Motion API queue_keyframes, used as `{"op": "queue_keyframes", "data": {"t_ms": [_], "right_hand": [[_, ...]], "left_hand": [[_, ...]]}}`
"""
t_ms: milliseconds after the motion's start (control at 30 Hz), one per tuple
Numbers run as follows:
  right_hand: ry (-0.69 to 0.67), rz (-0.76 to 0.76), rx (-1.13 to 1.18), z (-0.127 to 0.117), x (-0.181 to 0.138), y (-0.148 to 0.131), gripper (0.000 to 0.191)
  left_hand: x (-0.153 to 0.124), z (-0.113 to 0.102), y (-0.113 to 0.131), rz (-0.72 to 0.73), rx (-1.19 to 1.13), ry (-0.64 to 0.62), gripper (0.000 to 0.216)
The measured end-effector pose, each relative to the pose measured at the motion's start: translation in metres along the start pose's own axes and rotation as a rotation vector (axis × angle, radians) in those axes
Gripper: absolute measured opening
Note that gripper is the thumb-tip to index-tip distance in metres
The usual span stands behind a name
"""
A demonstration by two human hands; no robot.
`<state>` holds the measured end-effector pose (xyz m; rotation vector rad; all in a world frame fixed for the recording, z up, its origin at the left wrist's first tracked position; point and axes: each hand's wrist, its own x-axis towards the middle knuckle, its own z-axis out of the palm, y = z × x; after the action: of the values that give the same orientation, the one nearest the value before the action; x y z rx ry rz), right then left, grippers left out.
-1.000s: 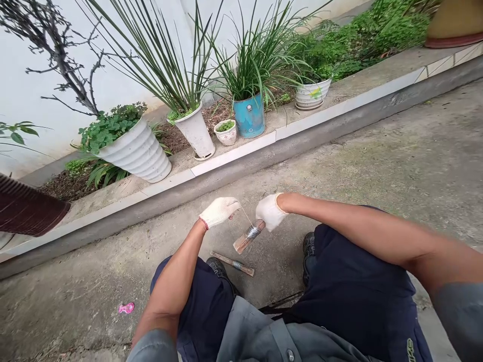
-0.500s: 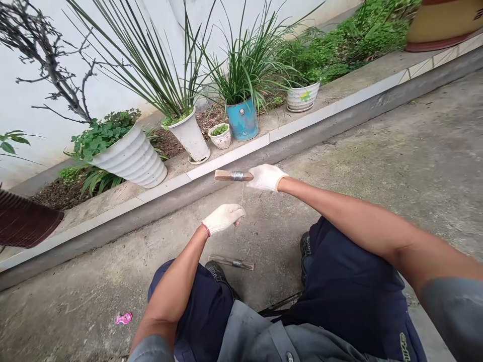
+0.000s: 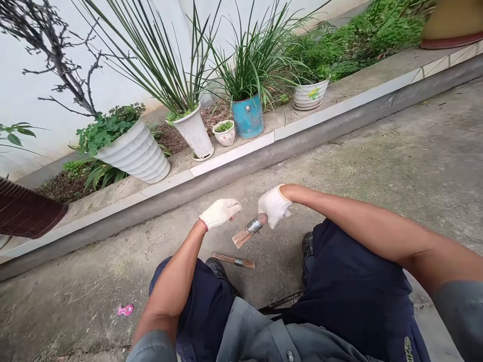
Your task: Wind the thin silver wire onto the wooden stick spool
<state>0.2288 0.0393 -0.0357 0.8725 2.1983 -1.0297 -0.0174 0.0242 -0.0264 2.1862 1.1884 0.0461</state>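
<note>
Two hands in white knit gloves meet low over the concrete floor [image 3: 377, 166]. The right hand [image 3: 274, 205] is closed around the upper end of a wooden stick [image 3: 249, 230] with grey wire wound about its middle (the wrap looks shiny). The stick slants down and leftward out of the fist, clear of the floor. The left hand [image 3: 221, 212] sits just left of the wooden stick and apart from it, with its fingers curled in toward the thumb. Whether it pinches anything cannot be told.

Just below the wooden stick, a second stick [image 3: 233, 260], also wire-wrapped, lies flat on the floor. A dark shoe [image 3: 217, 266] touches its left end. Well to the lower left of the wooden stick lies a small pink object [image 3: 125, 309].

Beyond the wooden stick runs a raised ledge [image 3: 234, 153] carrying potted plants. A blue pot [image 3: 248, 116] stands straight beyond the stick, a tall white pot [image 3: 196, 131] beyond and slightly left, and a ribbed white pot [image 3: 138, 151], tilted, farther left.
</note>
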Motion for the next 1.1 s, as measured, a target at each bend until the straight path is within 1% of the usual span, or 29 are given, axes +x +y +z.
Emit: {"op": "queue_keyframes", "data": {"t_ms": [33,67,167,233,300,400,467,500,567,633,700,767,833,900,967,1000,1033,1100], "right_hand": [[0.015,-0.039,0.059,-0.001,-0.006,-0.002,0.033],[0.061,-0.072,0.095,-0.002,-0.013,-0.004,0.033],[0.262,-0.116,0.183,-0.009,-0.027,-0.009,0.034],[0.414,-0.088,0.228,-0.014,-0.028,-0.009,0.036],[0.547,-0.014,0.228,-0.019,-0.025,-0.008,0.037],[0.709,0.158,0.110,-0.027,-0.013,-0.001,0.040],[0.791,0.291,0.003,-0.032,-0.007,0.005,0.039],[0.807,0.353,-0.042,-0.033,-0.004,0.008,0.038],[0.779,0.451,-0.104,-0.034,0.001,0.013,0.034],[0.692,0.517,-0.160,-0.032,0.004,0.014,0.034],[0.590,0.515,-0.232,-0.026,0.007,0.014,0.035],[0.456,0.436,-0.290,-0.018,0.009,0.013,0.032],[0.284,0.308,-0.275,-0.009,0.010,0.011,0.027],[0.087,0.200,-0.161,-0.003,0.008,0.009,0.028],[-0.044,0.100,-0.011,0.001,0.003,0.006,0.033],[-0.070,0.051,0.054,0.002,-0.001,0.004,0.035],[-0.063,0.006,0.104,0.001,-0.005,0.001,0.037],[0.036,-0.069,0.183,-0.002,-0.014,-0.004,0.037]], "left_hand": [[0.000,0.001,0.000,0.006,-0.026,-0.014,0.040],[0.000,0.003,0.001,0.014,-0.058,-0.034,0.039],[-0.002,0.007,0.006,0.056,-0.156,-0.081,0.038],[-0.004,0.009,0.011,0.077,-0.193,-0.101,0.039],[-0.005,0.011,0.014,0.096,-0.208,-0.107,0.042],[-0.004,0.015,0.015,0.107,-0.205,-0.129,0.038],[-0.003,0.018,0.015,0.087,-0.186,-0.150,0.036],[-0.002,0.019,0.014,0.074,-0.183,-0.164,0.034],[-0.003,0.020,0.014,0.055,-0.181,-0.181,0.034],[-0.004,0.019,0.013,0.031,-0.166,-0.182,0.035],[-0.006,0.015,0.013,-0.003,-0.141,-0.157,0.035],[-0.007,0.008,0.011,-0.020,-0.093,-0.113,0.035],[-0.006,0.003,0.009,-0.018,-0.021,-0.071,0.038],[-0.005,-0.001,0.006,-0.008,0.030,-0.046,0.042],[-0.005,-0.002,0.004,0.004,0.023,-0.046,0.042],[-0.004,-0.001,0.004,0.018,0.002,-0.050,0.042],[-0.004,0.001,0.003,0.030,-0.024,-0.053,0.042],[-0.005,0.004,0.003,0.059,-0.104,-0.074,0.042]]}}
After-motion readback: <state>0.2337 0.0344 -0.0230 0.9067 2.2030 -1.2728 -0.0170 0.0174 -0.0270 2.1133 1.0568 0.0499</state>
